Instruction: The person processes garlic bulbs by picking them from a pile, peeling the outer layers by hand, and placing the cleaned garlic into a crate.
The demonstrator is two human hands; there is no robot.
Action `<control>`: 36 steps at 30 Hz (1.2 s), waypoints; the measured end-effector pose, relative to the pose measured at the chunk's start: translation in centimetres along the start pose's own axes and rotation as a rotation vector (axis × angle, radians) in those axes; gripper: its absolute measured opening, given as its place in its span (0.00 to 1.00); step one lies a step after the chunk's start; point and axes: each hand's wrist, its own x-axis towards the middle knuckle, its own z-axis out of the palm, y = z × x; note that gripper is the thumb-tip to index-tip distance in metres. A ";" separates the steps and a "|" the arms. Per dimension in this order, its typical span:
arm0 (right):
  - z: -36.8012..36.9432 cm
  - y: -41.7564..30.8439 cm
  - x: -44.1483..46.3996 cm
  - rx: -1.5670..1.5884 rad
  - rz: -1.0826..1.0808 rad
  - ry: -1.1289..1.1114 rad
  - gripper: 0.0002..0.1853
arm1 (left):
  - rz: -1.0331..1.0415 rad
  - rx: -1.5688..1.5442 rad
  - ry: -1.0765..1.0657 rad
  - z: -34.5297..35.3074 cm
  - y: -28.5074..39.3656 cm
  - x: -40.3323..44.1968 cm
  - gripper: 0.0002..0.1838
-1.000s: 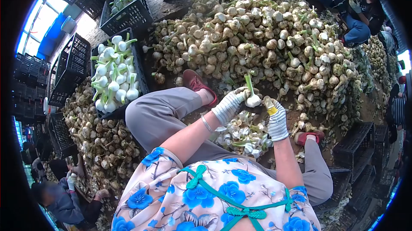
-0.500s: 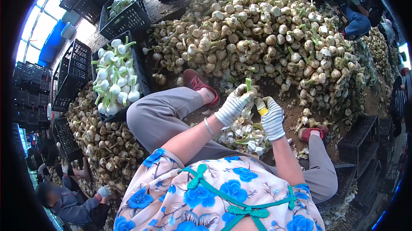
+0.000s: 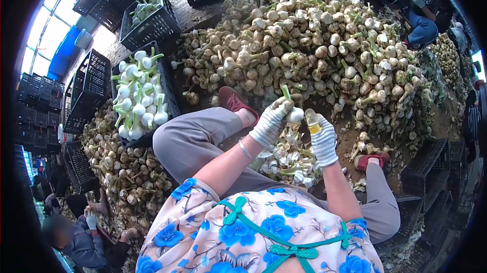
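Observation:
My left hand [image 3: 272, 122], in a white knit glove, is closed around a garlic bulb [image 3: 295, 115]. The bulb is white and clean, and its green stem sticks up above the fingers. Just right of it, my gloved right hand [image 3: 323, 141] has its fingers drawn together, a small gap from the bulb. A yellow band or piece [image 3: 315, 129] shows at those fingers; whether it is tape or part of a tool I cannot make out. Below both hands lies a heap of peeled garlic skins [image 3: 291, 164] on the ground.
A large pile of unpeeled garlic [image 3: 304, 44] spreads ahead. To my left stands a black crate filled with white garlic [image 3: 139, 98], with more unpeeled garlic [image 3: 127, 176] beside it. Stacked black crates [image 3: 428, 166] are at right. Co-workers sit at lower left and upper right.
My hands have moved slightly apart, and the white bulb now shows between them. The left hand has shifted a little left with the garlic.

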 end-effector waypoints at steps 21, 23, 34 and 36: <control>1.0 8.5 -1.1 -0.020 0.430 -0.027 0.07 | 0.005 -0.348 -0.074 0.3 0.5 0.0 0.15; 1.1 8.7 -1.9 -0.036 0.219 0.024 0.08 | -0.023 -0.404 -0.089 0.2 0.8 -0.1 0.15; 2.4 -1.0 0.1 -0.484 -0.522 0.019 0.08 | -0.107 -0.201 0.064 0.0 -0.5 -0.7 0.11; 2.6 1.7 -0.6 -0.583 -0.548 -0.084 0.06 | -0.176 -0.264 0.206 0.0 -0.5 0.1 0.10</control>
